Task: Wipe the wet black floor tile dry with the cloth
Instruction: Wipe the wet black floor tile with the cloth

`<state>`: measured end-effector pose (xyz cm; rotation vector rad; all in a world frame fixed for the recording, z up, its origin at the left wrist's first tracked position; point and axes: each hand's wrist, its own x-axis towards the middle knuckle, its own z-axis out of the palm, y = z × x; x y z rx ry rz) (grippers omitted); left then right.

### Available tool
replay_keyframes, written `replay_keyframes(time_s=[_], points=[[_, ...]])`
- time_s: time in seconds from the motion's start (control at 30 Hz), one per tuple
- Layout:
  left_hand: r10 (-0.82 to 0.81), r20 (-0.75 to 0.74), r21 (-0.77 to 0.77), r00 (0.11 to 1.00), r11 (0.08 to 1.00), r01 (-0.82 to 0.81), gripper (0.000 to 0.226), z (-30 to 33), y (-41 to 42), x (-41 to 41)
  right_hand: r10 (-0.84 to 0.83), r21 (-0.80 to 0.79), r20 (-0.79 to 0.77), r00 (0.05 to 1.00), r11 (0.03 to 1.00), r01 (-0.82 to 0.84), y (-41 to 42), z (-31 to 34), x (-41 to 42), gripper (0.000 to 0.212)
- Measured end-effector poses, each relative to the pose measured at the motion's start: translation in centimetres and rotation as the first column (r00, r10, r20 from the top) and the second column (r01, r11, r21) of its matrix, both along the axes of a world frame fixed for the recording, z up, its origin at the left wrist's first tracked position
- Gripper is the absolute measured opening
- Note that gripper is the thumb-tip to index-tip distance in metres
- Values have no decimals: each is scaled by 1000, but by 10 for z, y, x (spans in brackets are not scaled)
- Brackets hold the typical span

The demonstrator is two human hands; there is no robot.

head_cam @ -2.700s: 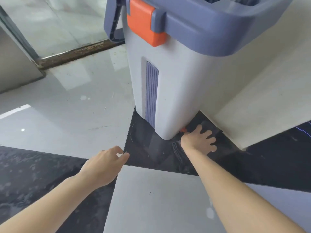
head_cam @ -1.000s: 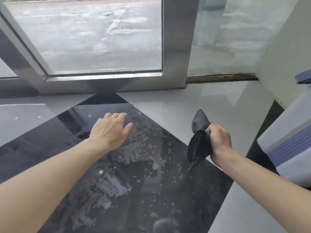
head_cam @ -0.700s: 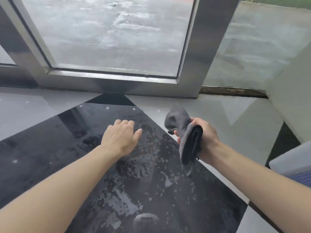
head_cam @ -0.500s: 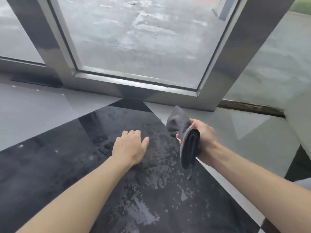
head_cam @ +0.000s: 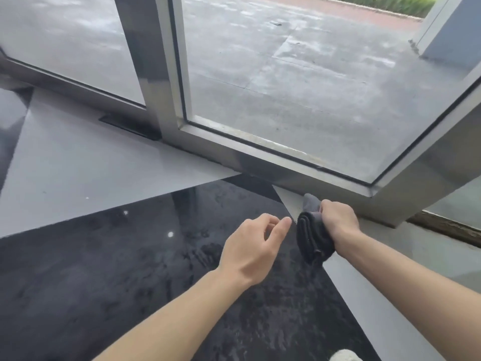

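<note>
The right hand (head_cam: pixel 337 220) grips a folded dark grey cloth (head_cam: pixel 313 239), fingers curled round it, holding it bunched and hanging above the far right edge of the black floor tile (head_cam: pixel 130 269), near that tile's far corner below the metal door frame (head_cam: pixel 260 162). The cloth does not appear to touch the floor. The left hand (head_cam: pixel 253 247) holds nothing, fingers loosely curled, thumb and forefinger reaching toward the cloth just beside it, hovering over the tile. The black tile shows mottled water marks across most of its surface; it reads as wet throughout. Judgement: wiping has not begun; the step in hand is readying the cloth. The next move calls for opening or flattening the cloth, pressing it onto the tile, and working in strokes across the surface.
</note>
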<state>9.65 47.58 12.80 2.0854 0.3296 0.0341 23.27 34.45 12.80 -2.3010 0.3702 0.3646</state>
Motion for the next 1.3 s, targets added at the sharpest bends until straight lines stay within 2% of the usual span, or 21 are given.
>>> replay_keyframes(time_s=[0.1, 0.17, 0.3, 0.47, 0.63, 0.73, 0.8, 0.97, 1.03, 1.2, 1.3], points=[[152, -88, 252, 984, 960, -125, 58, -31, 22, -3, 148, -14, 59, 987, 989, -147, 24, -34, 12, 23], [272, -132, 344, 953, 914, -213, 56, -54, 40, -6, 215, 0, 113, 970, 976, -216, 39, -54, 18, 22], [414, -230, 422, 881, 858, -293, 53, -99, 65, -10, 446, -75, 229, 865, 894, -441, 62, -104, 33, 26], [448, -318, 498, 835, 829, -255, 52, -151, 69, -2, 668, -263, 295, 683, 744, -615, 76, -171, 43, 30], [461, -311, 501, 831, 823, -268, 53, -176, 70, 9, 784, -521, 285, 551, 609, -598, 98, -198, 81, 39], [451, -283, 519, 846, 814, -260, 52, -183, 73, 14, 796, -645, 147, 587, 527, -554, 102, -206, 92, 47], [445, -291, 524, 847, 815, -249, 52, -185, 77, 18, 772, -665, 68, 631, 507, -549, 98, -212, 86, 56], [438, -308, 533, 845, 815, -227, 52, -191, 80, 29, 778, -646, 52, 626, 505, -573, 98, -211, 89, 60], [427, -320, 538, 846, 817, -208, 52, -190, 78, 33, 792, -670, 51, 608, 479, -568, 95, -209, 93, 58], [409, -302, 566, 861, 804, -183, 53, -188, 78, 41, 863, -751, 8, 504, 338, -567, 83, -217, 96, 59], [391, -285, 588, 875, 792, -162, 53, -188, 78, 44, 869, -757, 21, 494, 337, -560, 84, -221, 108, 59]])
